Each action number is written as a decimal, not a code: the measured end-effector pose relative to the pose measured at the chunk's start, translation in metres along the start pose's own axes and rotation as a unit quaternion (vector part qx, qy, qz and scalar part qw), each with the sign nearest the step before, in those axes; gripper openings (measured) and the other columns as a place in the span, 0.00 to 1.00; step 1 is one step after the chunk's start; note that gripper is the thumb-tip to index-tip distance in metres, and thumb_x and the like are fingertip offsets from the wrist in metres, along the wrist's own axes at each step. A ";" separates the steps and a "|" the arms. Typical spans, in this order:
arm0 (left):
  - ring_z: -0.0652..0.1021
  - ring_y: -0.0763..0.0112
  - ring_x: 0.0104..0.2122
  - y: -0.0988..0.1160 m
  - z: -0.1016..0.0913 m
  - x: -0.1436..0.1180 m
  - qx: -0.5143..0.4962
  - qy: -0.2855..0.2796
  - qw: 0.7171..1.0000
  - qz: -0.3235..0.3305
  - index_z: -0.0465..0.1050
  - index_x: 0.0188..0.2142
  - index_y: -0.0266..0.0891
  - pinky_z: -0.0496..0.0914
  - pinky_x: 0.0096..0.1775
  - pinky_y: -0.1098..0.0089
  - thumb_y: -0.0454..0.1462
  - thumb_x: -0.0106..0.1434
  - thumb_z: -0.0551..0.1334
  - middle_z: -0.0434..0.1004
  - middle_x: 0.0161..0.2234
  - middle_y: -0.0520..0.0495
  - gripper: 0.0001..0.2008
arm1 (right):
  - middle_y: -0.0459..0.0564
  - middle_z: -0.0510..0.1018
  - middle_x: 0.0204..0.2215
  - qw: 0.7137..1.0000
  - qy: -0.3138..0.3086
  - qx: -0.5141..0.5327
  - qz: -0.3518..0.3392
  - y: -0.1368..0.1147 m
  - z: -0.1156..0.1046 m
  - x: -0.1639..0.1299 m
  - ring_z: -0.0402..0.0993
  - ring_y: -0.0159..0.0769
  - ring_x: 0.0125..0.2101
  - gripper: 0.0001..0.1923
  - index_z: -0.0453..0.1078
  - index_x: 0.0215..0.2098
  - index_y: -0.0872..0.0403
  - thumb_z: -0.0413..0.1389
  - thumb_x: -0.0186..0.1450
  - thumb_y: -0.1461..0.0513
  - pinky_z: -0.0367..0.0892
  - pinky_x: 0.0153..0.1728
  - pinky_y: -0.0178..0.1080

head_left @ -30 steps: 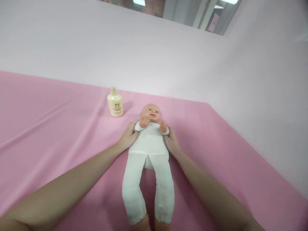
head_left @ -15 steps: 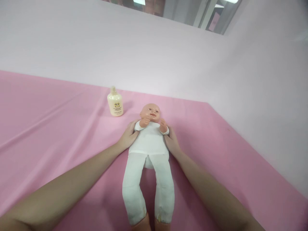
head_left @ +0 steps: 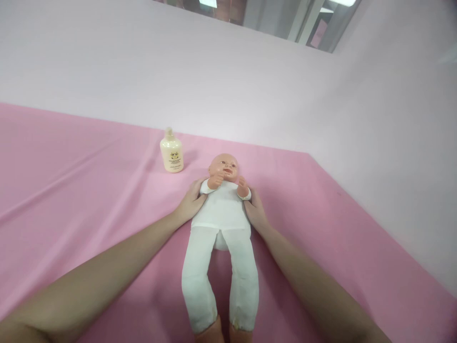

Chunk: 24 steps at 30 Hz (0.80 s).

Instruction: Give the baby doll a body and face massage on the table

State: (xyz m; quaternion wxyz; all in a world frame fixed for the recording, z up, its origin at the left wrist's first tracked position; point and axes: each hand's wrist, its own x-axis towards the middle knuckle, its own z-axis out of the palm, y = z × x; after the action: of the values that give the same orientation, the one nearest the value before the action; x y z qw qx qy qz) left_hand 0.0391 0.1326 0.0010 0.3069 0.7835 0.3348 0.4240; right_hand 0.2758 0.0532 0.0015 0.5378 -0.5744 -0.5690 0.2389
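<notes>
Doll (head_left: pixel 221 226): bald toy baby, on its back on a pink cloth (head_left: pixel 89 186), nr centre of view, btwn the person's 2 hands; head (head_left: pixel 221 164) at far end, legs toward viewer & slightly apart, feet cut off at bottom edge

Doll's clothes: white top (head_left: pixel 224 207) & white trousers (head_left: pixel 198 271), w/ small brownish marks at trouser hems

Doll's arms: bent, both little fists (head_left: pixel 215 180) raised over upper chest, just below chin

Left hand (head_left: pixel 192 204): holding the doll's side under its arm, on the L as seen; thumb against the top, other fingers running up behind the sleeve, tips hidden, so spread btwn them can't be told

Right hand (head_left: pixel 256 209): holding the opp side, thumb by the edge of the top, other fingers partly hidden behind the sleeve; how tight, can't tell

Forearms (head_left: pixel 107 267): both bare, reaching in from the lower corners, 1 each side of the doll

Bottle (head_left: pixel 172 155): pale yellow w/ cap, upright on cloth, L of doll's head & a bit farther back, apart from left hand; dark label print too small to read

Wall (head_left: pixel 214 81): plain, whitish, behind cloth; glass panel (head_left: pixel 271 19) at top, window or mirror unclear
</notes>
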 end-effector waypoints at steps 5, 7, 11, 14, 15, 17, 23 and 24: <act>0.67 0.59 0.57 0.001 0.000 0.001 -0.004 0.000 1.000 -0.004 0.59 0.60 0.45 0.60 0.60 0.52 0.35 0.63 0.55 0.66 0.57 0.44 0.25 | 0.48 0.73 0.52 1.000 0.004 -0.004 0.003 0.000 0.000 -0.001 0.67 0.41 0.53 0.25 0.64 0.55 0.48 0.48 0.59 0.67 0.62 0.56 0.49; 0.67 0.59 0.57 0.001 0.000 0.001 -0.006 0.000 1.000 -0.003 0.59 0.60 0.46 0.59 0.60 0.52 0.35 0.63 0.55 0.66 0.57 0.44 0.25 | 0.48 0.73 0.52 1.000 0.003 -0.006 0.007 0.000 0.000 -0.001 0.67 0.41 0.53 0.25 0.64 0.55 0.48 0.48 0.59 0.66 0.62 0.56 0.49; 0.66 0.59 0.58 0.001 0.000 0.001 -0.009 0.000 1.000 -0.003 0.58 0.60 0.45 0.59 0.60 0.53 0.34 0.63 0.54 0.65 0.58 0.44 0.25 | 0.48 0.73 0.52 1.000 0.002 -0.004 0.006 0.001 0.000 -0.001 0.67 0.41 0.53 0.25 0.64 0.55 0.48 0.48 0.59 0.66 0.62 0.56 0.50; 0.67 0.59 0.57 0.000 0.000 0.000 -0.008 0.000 1.000 -0.004 0.59 0.60 0.45 0.59 0.60 0.53 0.34 0.63 0.54 0.66 0.58 0.44 0.25 | 0.49 0.73 0.52 1.000 0.001 -0.003 0.011 0.002 0.000 0.000 0.67 0.41 0.53 0.25 0.64 0.55 0.48 0.48 0.59 0.66 0.62 0.56 0.50; 0.67 0.59 0.57 0.000 0.000 0.000 -0.008 0.000 1.000 -0.004 0.59 0.60 0.45 0.59 0.60 0.53 0.34 0.63 0.54 0.66 0.57 0.44 0.25 | 0.49 0.73 0.52 1.000 0.002 -0.003 0.010 0.002 0.000 0.000 0.67 0.41 0.53 0.25 0.63 0.55 0.48 0.48 0.59 0.66 0.62 0.56 0.49; 0.67 0.59 0.57 0.000 0.000 0.000 -0.007 0.001 1.000 -0.005 0.59 0.60 0.45 0.59 0.60 0.52 0.35 0.63 0.54 0.66 0.57 0.44 0.25 | 0.48 0.73 0.52 1.000 0.004 -0.005 0.005 0.001 0.000 0.000 0.67 0.41 0.53 0.25 0.63 0.55 0.48 0.48 0.59 0.66 0.62 0.56 0.49; 0.66 0.59 0.58 0.001 -0.001 0.000 -0.005 -0.003 1.000 -0.004 0.58 0.60 0.45 0.59 0.60 0.53 0.34 0.63 0.54 0.65 0.58 0.44 0.26 | 0.49 0.73 0.51 1.000 0.002 -0.011 0.009 0.000 -0.001 0.000 0.68 0.42 0.52 0.23 0.64 0.53 0.49 0.48 0.59 0.66 0.62 0.56 0.50; 0.66 0.59 0.58 0.002 -0.001 0.000 -0.005 -0.003 1.000 -0.004 0.58 0.61 0.45 0.59 0.60 0.53 0.34 0.63 0.54 0.65 0.58 0.44 0.26 | 0.49 0.73 0.51 1.000 0.002 -0.011 0.010 0.000 -0.001 0.000 0.68 0.42 0.52 0.23 0.64 0.53 0.48 0.48 0.59 0.66 0.62 0.56 0.50</act>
State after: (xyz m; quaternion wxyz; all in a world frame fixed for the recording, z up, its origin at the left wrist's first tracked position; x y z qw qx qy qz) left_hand 0.0386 0.1318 0.0028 0.3140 0.7819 0.3346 0.4220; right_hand 0.2764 0.0527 0.0017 0.5298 -0.5863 -0.5653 0.2367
